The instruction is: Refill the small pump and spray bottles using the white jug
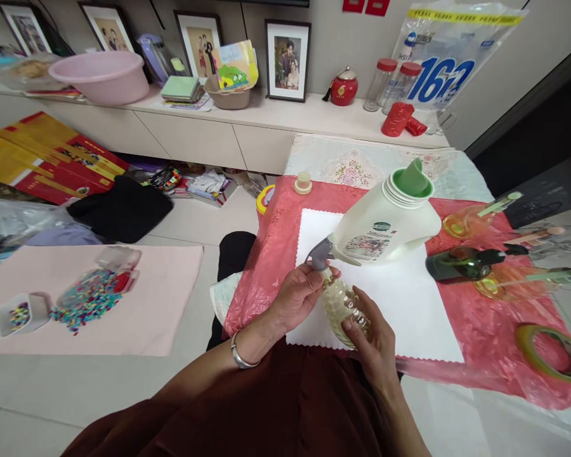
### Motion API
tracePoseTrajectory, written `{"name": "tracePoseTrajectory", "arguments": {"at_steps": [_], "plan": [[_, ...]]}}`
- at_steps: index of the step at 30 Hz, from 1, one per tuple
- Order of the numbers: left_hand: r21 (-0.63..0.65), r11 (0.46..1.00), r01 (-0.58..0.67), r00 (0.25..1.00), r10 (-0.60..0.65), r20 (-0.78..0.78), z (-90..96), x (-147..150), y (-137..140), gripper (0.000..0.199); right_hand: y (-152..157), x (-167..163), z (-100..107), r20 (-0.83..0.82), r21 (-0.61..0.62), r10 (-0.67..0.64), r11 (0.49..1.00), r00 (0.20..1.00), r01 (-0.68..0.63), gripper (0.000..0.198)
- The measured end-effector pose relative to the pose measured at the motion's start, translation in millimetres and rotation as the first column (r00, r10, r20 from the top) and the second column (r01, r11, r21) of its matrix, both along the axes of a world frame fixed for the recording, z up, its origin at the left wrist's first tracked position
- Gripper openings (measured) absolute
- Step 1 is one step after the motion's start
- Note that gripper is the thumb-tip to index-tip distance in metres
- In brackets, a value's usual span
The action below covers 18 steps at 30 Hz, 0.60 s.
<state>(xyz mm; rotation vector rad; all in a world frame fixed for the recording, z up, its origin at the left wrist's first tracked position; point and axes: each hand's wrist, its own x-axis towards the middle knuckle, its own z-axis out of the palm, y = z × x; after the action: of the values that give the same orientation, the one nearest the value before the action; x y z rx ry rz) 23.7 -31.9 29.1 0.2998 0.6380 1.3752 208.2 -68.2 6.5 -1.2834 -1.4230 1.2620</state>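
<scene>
Over the front of the white scalloped mat (421,317), I hold a clear, pale yellowish spray bottle (340,301) with a grey trigger head (320,252). The fingers of my left hand (299,293) are closed around its neck, just under the head. Lower down, my right hand (372,336) wraps the textured body, covering part of its right side. The bottle leans, its top toward the left. Right behind it stands a large white-green detergent jug (361,219) with its green pouring spout (413,181) exposed. A pale cap (303,183) sits on the red plastic cover at the back left.
At right on the red cover (466,343) are a dark green pump bottle (459,263), a roll of yellowish tape (554,352) and orange-tinted glass items (504,282). Colourful beads (88,298) lie on a pink sheet (162,317) at left. A cabinet (190,133) runs behind.
</scene>
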Motion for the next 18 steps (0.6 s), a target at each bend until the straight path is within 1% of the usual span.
{"name": "tracePoseTrajectory", "arguments": {"at_steps": [2,3,5,6,7,9,11,13,15,18], "plan": [[-0.013,1.0,-0.015,1.0,0.015,0.007,-0.3,0.9,0.4,0.039,-0.5,0.0,-2.7,0.012,0.01,-0.008,1.0,1.0,0.008,0.065],[-0.023,0.999,-0.022,1.0,0.022,0.007,-0.6,1.0,0.8,0.038,-0.6,0.1,-4.4,-0.016,-0.023,-0.004,1.0,1.0,0.003,0.065],[-0.042,0.999,-0.014,1.0,0.014,0.005,-0.8,0.1,1.7,0.038,0.0,-0.3,-6.7,-0.153,-0.154,0.001,0.988,0.988,-0.024,0.066],[-0.045,0.999,0.0,1.0,0.0,0.006,-0.7,-0.6,2.1,0.039,0.5,-0.9,-7.0,-0.248,-0.235,-0.007,0.971,0.969,-0.053,0.067],[-0.041,0.999,0.016,1.0,-0.015,0.009,-0.6,-1.4,2.4,0.04,1.0,-1.7,-6.6,-0.345,-0.313,-0.025,0.946,0.938,-0.09,0.068],[-0.028,0.998,0.056,0.998,-0.056,0.02,-0.2,-2.8,2.5,0.042,2.1,-3.8,-4.0,-0.505,-0.445,-0.087,0.879,0.859,-0.172,0.069],[-0.017,0.996,0.086,0.996,-0.085,0.028,0.0,-3.7,2.1,0.044,2.7,-5.5,-0.8,-0.595,-0.547,-0.163,0.799,0.787,-0.248,0.067],[-0.004,0.995,0.099,0.994,-0.099,0.036,0.2,-3.9,1.3,0.043,2.7,-6.2,1.0,-0.626,-0.614,-0.227,0.733,0.746,-0.291,0.066],[0.019,0.994,0.106,0.993,-0.107,0.041,0.4,-3.5,0.4,0.039,2.3,-6.4,0.8,-0.628,-0.656,-0.268,0.688,0.731,-0.31,0.067],[0.044,0.992,0.122,0.992,-0.123,0.034,1.3,-1.8,-1.0,0.037,1.7,-7.7,-1.0,-0.618,-0.682,-0.298,0.663,0.727,-0.309,0.068]]}}
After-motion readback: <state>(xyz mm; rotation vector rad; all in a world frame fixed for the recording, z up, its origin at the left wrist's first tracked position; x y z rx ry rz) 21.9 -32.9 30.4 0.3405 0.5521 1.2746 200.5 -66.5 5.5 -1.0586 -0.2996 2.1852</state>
